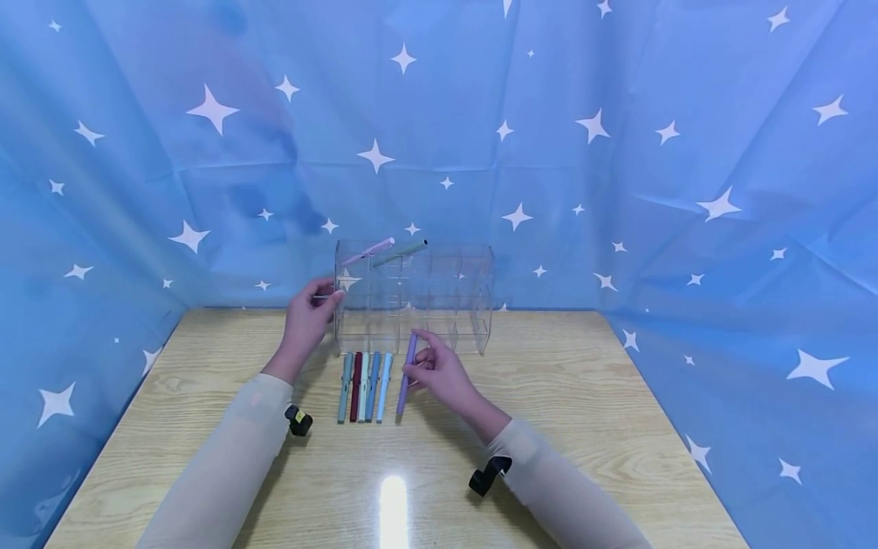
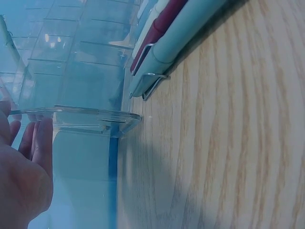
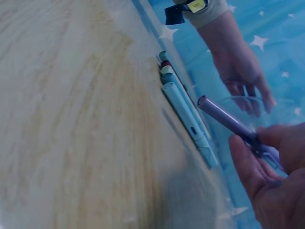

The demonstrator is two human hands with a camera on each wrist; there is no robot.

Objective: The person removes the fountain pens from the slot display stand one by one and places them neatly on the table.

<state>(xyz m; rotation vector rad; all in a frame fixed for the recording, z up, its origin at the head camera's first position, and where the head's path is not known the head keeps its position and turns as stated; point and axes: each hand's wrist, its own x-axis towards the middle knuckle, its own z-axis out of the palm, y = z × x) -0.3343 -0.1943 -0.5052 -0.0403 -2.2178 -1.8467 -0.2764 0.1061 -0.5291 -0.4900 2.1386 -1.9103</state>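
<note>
Head view bright, white glare [image 1: 394, 512] at six o'clock on pale wood-grain tabletop [image 1: 576, 381]; right-wrist view dimmer, soft, hazy.

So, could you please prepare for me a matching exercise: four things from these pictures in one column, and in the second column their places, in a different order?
Things
1. Purple pen
2. Dark red pen
3. Pink pen
4. Left hand

Places
A. At the top of the clear organiser
B. In the fingers of the right hand
C. At the organiser's side wall
D. On the table, second from the left in the row

Right pairs: 1-B, 2-D, 3-A, 4-C
</note>
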